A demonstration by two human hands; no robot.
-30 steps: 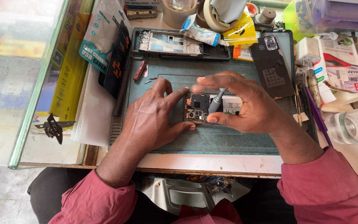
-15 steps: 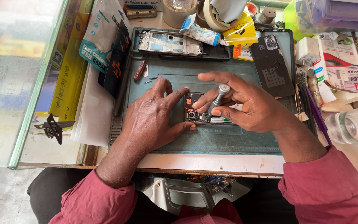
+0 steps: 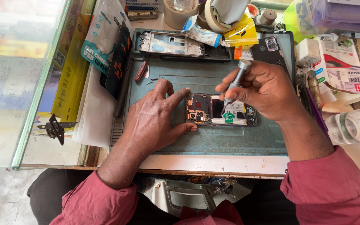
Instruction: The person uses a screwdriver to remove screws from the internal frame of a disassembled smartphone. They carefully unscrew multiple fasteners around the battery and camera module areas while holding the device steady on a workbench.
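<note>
Two hands work over an opened phone that lies flat near the middle of a grey-green work mat on the tabletop; its back is off, so the circuit board, camera modules and battery show; its long axis runs left to right across the view, with the camera end toward the left hand; that hand lies palm down just left of the phone, fingers spread, forefinger along the top edge and thumb at the lower left corner, pinning the body and gripping nothing; the right hand is closed around a slim grey screwdriver, held tilted with its cap up and away and its tip down on the phone's middle, beside the battery; the right hand is thus the nearer one to the working spot, coming in from the phone's right and upper side; open mat lies below the phone toward the person; above it a bare phone frame rests in a dark tray, a black phone lies at the mat's upper right, and a clear plastic bottle lies well apart to the right
</note>
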